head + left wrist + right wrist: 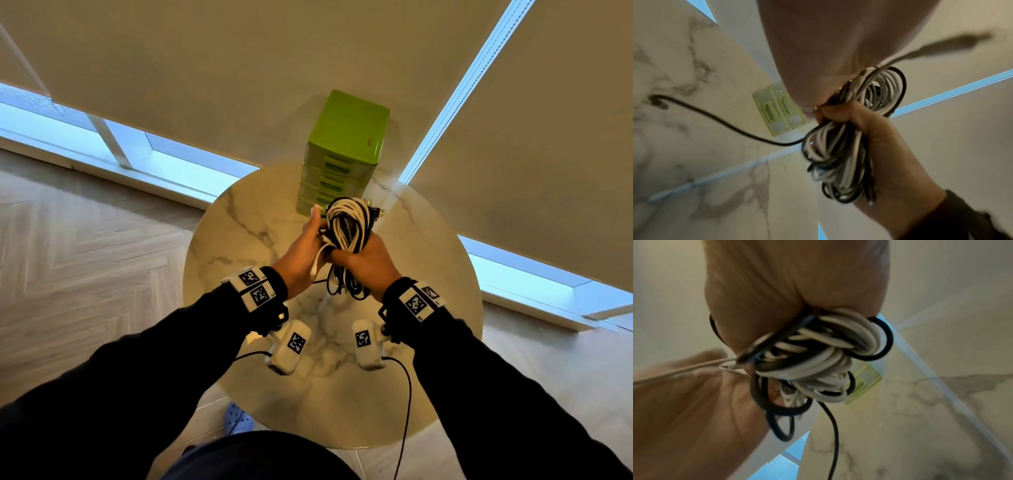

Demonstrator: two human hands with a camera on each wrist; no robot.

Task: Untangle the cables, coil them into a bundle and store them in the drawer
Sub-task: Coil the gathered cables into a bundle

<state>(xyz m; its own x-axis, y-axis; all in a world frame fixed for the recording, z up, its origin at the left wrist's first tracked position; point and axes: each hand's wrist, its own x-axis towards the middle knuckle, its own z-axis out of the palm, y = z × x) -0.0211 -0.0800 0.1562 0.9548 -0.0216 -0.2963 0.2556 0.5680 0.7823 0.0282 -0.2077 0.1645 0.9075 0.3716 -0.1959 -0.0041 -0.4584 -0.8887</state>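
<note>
A coil of black and white cables [346, 226] hangs above the round marble table [239, 240]. My right hand [366, 263] grips the coil's middle in a fist, as the left wrist view shows with the bundle [838, 154] looped above and below the right hand [885, 146]. My left hand [301, 253] sits against the coil's left side and holds a loose white strand that runs across its palm. One black cable end [715, 118] trails from the coil down to the tabletop. The green drawer unit [346, 137] stands just beyond the hands, all drawers closed.
The table's far edge meets beige roller blinds over low windows. Pale wood floor surrounds the table on the left and right. A blue shoe [236, 418] shows under the near edge. Thin black leads hang from the wrist cameras [368, 344].
</note>
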